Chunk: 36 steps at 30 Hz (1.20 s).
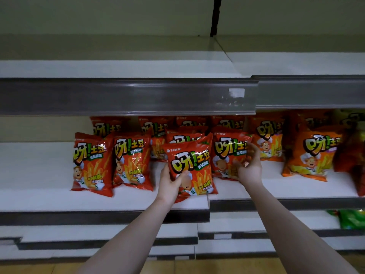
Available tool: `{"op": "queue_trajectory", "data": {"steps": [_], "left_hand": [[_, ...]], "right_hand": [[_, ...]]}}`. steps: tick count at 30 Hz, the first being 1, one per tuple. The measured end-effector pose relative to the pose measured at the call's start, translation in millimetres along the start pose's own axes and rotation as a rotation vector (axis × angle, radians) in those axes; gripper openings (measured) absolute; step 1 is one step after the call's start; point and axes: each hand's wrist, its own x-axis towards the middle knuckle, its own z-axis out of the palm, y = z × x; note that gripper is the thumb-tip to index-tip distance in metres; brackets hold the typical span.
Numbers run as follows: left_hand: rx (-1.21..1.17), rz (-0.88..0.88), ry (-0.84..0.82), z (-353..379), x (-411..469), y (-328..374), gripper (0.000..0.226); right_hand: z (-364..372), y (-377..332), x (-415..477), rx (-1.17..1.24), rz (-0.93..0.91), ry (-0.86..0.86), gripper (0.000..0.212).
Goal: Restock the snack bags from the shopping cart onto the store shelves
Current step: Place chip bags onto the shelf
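While the left hand (171,183) is gripping a red snack bag (192,165) by its lower left corner, thumb lying across the front and fingers going behind it, the bag is standing upright at the front of the middle shelf (39,200); whether its bottom edge is touching the shelf cannot be told. The right hand (249,168) is holding a neighbouring red bag (227,153) just to the right, its fingers curling round that bag's right edge, and this bag is sitting slightly behind the first. Two more red bags (131,163) are standing side by side to the left, touching each other, and a back row of red bags (154,127) is standing deeper on the shelf. Orange bags (312,155) of the same brand are sitting further right, on the next section. A grey price rail (118,96) is running along the shelf above, carrying a small pale label (236,92). Down at the lower right, a green bag (351,219) is lying on a lower shelf (256,224). Both forearms are reaching up from the bottom of the view.
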Motion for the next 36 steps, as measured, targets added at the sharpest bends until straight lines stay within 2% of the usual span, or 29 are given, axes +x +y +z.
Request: {"op": "queue_trajectory", "data": {"steps": [8, 12, 17, 21, 23, 25, 26, 28, 30, 33, 36], "left_hand": [[0.155, -0.009, -0.06, -1, 1, 4, 0.056], [0.069, -0.085, -0.081, -7, -5, 9, 0.062], [0.051, -0.065, -0.111, -17, -7, 13, 0.074], [0.029, -0.022, -0.106, -26, -14, 24, 0.067], [0.089, 0.059, 0.021, -37, -16, 26, 0.055], [0.24, 0.16, 0.282, -50, -13, 26, 0.05], [0.336, 0.174, 0.416, -60, -11, 26, 0.051], [0.437, 0.118, 0.564, -76, -4, 26, 0.056], [0.466, 0.039, 0.547, -93, 0, 25, 0.064], [0.488, -0.039, 0.457, -115, 5, 17, 0.073], [0.409, -0.082, 0.296, -127, 10, 7, 0.079]], "right_hand": [[0, -5, 8, -0.05, -0.037, -0.062, 0.065], [6, 0, 4, -0.075, -0.023, -0.034, 0.074], [5, 5, -7, -0.063, -0.022, -0.005, 0.092], [0, -9, -25, -0.142, 0.016, 0.068, 0.086], [4, -25, -40, -0.121, -0.068, 0.215, 0.063], [21, -47, -60, -0.066, -0.268, 0.393, 0.038], [37, -59, -72, -0.024, -0.355, 0.408, 0.031], [76, -79, -97, 0.038, -0.427, 0.256, 0.021], [123, -91, -121, 0.058, -0.403, -0.033, 0.02], [187, -87, -140, 0.082, -0.18, -0.354, 0.024], [215, -83, -145, 0.097, 0.072, -0.488, 0.038]]}}
